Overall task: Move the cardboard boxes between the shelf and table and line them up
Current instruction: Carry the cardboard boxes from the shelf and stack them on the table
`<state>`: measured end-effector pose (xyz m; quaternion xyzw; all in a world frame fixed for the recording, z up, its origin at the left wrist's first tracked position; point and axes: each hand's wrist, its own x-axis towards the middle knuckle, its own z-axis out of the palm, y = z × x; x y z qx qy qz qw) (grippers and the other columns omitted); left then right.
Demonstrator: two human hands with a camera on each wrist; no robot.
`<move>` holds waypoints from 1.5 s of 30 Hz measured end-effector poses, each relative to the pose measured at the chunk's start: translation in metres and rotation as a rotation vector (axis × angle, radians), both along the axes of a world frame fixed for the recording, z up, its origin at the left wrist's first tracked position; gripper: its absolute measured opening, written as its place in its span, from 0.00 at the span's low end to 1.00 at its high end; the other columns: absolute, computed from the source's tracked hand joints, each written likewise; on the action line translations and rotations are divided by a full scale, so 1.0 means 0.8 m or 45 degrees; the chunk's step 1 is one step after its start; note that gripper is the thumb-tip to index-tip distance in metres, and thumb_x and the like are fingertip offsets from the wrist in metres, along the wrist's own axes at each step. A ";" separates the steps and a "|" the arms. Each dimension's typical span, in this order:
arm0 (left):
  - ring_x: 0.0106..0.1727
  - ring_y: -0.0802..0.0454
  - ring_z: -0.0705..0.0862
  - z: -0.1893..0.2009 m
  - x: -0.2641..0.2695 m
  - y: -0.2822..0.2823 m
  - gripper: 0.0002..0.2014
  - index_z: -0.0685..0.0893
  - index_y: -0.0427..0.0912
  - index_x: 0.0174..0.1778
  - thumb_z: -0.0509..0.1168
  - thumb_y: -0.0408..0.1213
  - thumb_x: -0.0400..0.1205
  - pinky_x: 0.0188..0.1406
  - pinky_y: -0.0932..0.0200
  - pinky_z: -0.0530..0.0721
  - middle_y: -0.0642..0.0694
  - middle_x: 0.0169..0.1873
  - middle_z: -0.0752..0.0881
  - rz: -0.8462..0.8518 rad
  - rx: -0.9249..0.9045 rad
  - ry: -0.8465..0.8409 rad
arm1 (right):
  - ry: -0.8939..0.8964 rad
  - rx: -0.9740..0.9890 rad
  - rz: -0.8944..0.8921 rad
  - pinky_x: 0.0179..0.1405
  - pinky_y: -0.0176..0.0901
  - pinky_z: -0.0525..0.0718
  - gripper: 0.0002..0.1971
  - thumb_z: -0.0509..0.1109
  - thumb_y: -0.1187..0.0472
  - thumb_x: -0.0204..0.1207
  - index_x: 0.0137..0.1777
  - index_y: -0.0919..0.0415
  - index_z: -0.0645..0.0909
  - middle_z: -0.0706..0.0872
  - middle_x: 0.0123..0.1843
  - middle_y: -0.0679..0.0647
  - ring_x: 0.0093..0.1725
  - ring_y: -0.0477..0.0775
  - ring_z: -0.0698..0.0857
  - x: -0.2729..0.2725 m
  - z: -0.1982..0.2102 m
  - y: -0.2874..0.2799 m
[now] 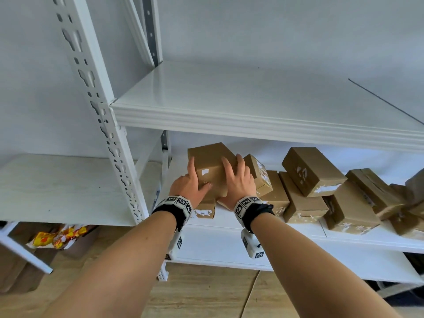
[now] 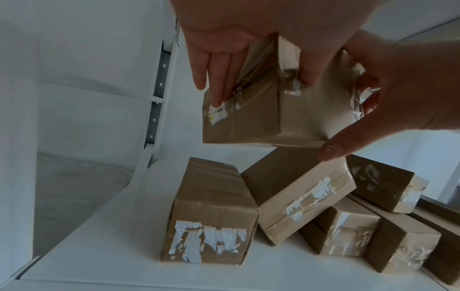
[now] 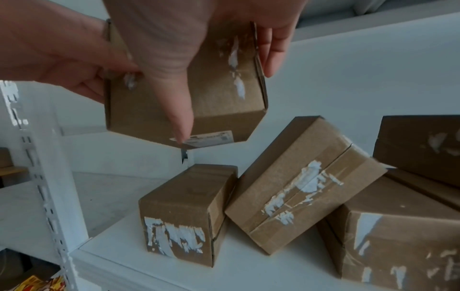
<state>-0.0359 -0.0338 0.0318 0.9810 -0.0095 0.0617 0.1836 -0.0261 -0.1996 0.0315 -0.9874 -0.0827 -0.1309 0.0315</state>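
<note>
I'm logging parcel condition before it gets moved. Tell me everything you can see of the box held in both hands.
The held box is plain brown cardboard, rectangular, sealed with clear tape, with torn white label remnants on several faces and a small printed label near one lower edge. It looks closed and undented. It is tilted and lifted clear above the white shelf, over a box standing there. The left hand and right hand grip its opposite sides; nothing else visibly touches it.

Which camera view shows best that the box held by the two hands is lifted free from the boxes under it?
The left wrist view: the held box hangs with a clear gap above the lower box on the shelf. The right wrist view shows the gap too, but the thumb covers part of the box. In the head view both hands hide its lower edge.
</note>
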 end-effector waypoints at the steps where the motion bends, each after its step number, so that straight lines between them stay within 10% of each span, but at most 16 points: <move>1: 0.34 0.46 0.83 0.003 -0.006 -0.004 0.46 0.38 0.43 0.86 0.60 0.60 0.84 0.34 0.55 0.79 0.44 0.41 0.87 0.006 -0.002 -0.005 | -0.007 -0.010 -0.001 0.59 0.53 0.82 0.64 0.86 0.45 0.52 0.83 0.48 0.47 0.55 0.82 0.67 0.64 0.66 0.76 -0.007 0.004 -0.004; 13: 0.48 0.39 0.88 0.012 -0.103 -0.038 0.39 0.43 0.48 0.85 0.57 0.58 0.86 0.48 0.49 0.85 0.41 0.58 0.87 0.055 -0.106 -0.037 | -0.043 -0.015 0.054 0.57 0.56 0.84 0.58 0.85 0.52 0.53 0.81 0.51 0.54 0.61 0.78 0.67 0.62 0.66 0.77 -0.096 0.016 -0.032; 23: 0.46 0.42 0.88 0.003 -0.205 0.003 0.38 0.46 0.46 0.85 0.56 0.57 0.86 0.37 0.57 0.77 0.42 0.56 0.88 0.103 -0.032 -0.025 | -0.016 -0.010 0.129 0.57 0.57 0.83 0.59 0.86 0.53 0.50 0.78 0.53 0.52 0.65 0.77 0.68 0.61 0.68 0.78 -0.194 0.008 0.009; 37: 0.37 0.47 0.85 -0.012 -0.312 0.262 0.39 0.45 0.45 0.84 0.58 0.58 0.86 0.37 0.54 0.83 0.45 0.47 0.88 0.021 0.069 0.011 | 0.003 0.053 0.064 0.57 0.57 0.84 0.58 0.86 0.49 0.51 0.77 0.55 0.55 0.66 0.76 0.70 0.63 0.70 0.78 -0.318 -0.019 0.267; 45: 0.26 0.53 0.75 -0.020 -0.318 0.378 0.39 0.44 0.45 0.85 0.58 0.57 0.86 0.23 0.58 0.70 0.49 0.34 0.82 0.091 0.068 0.072 | 0.083 0.057 0.060 0.47 0.55 0.86 0.59 0.88 0.46 0.45 0.76 0.54 0.59 0.69 0.73 0.68 0.56 0.67 0.80 -0.314 -0.034 0.389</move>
